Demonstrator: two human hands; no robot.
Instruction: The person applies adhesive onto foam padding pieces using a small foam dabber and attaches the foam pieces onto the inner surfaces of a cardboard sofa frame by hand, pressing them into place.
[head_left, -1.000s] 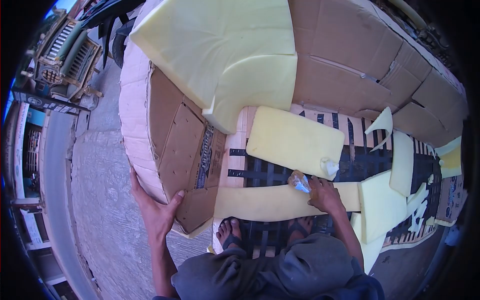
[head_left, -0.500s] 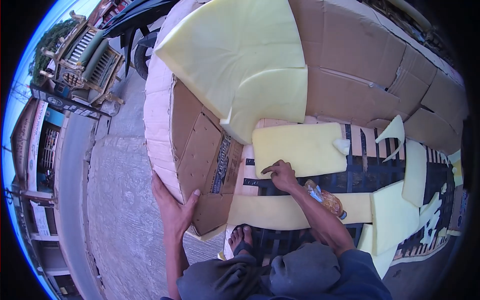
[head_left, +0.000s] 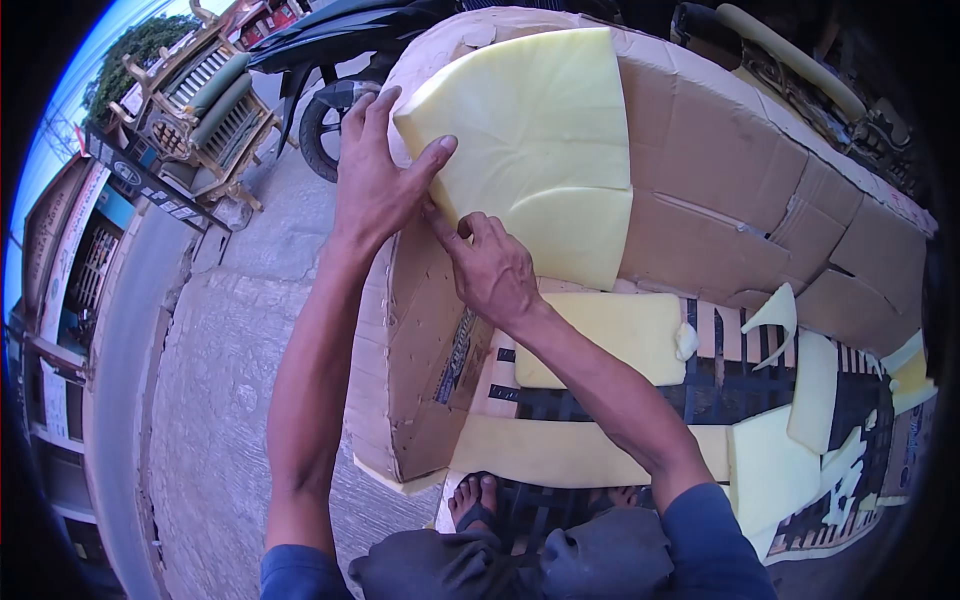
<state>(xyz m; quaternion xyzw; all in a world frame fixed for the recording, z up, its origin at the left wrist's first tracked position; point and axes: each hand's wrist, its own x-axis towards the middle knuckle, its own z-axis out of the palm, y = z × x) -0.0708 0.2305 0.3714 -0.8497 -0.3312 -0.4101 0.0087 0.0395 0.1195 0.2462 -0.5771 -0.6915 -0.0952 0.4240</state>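
Both of my hands are at the left edge of a large yellow foam sheet (head_left: 540, 110), which drapes over the corner of a cardboard-covered sofa frame (head_left: 700, 170). My left hand (head_left: 385, 170) has its thumb and fingers spread around the top of the arm panel and the foam's corner. Just below it, my right hand (head_left: 490, 260) is bent, with the index finger reaching to the foam's lower left edge; whether it pinches anything is too small to tell. A rectangular foam pad (head_left: 590, 335) lies on the seat webbing, beyond my right forearm.
A long foam strip (head_left: 520, 445) crosses the seat before my feet. Foam offcuts (head_left: 775, 465) lie at the right. A motorcycle (head_left: 330, 120) stands behind the arm panel, and a carved wooden bench (head_left: 215, 110) is farther left.
My left hand has moved up from the lower arm panel to the foam's corner. My right hand has left the foam pad and joined it. The view has shifted upward.
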